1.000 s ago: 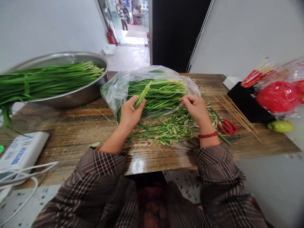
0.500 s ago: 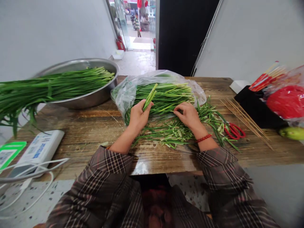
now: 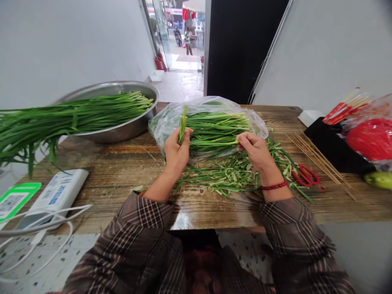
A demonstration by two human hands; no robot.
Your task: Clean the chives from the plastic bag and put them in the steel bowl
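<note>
- The wooden surface (image 3: 122, 161) held trimmings (image 3: 226, 177) in front of bagged green stalks (image 3: 217, 124).
- The left hand (image 3: 177, 153) gripped a small bunch (image 3: 182, 124); the right hand (image 3: 256, 152) pinched a single stalk (image 3: 216, 143).
- Red-handled scissors (image 3: 304, 174) lay against the trimmings.

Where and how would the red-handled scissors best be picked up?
Probably by the red handle loops, coming from the right: they lie exposed on the wooden table, while the blade end points left into the green trimmings.

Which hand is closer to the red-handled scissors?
Right. The right hand is a little left of the scissors, pinching a green stalk; the left hand is farther left, holding a small bunch upright.
</note>
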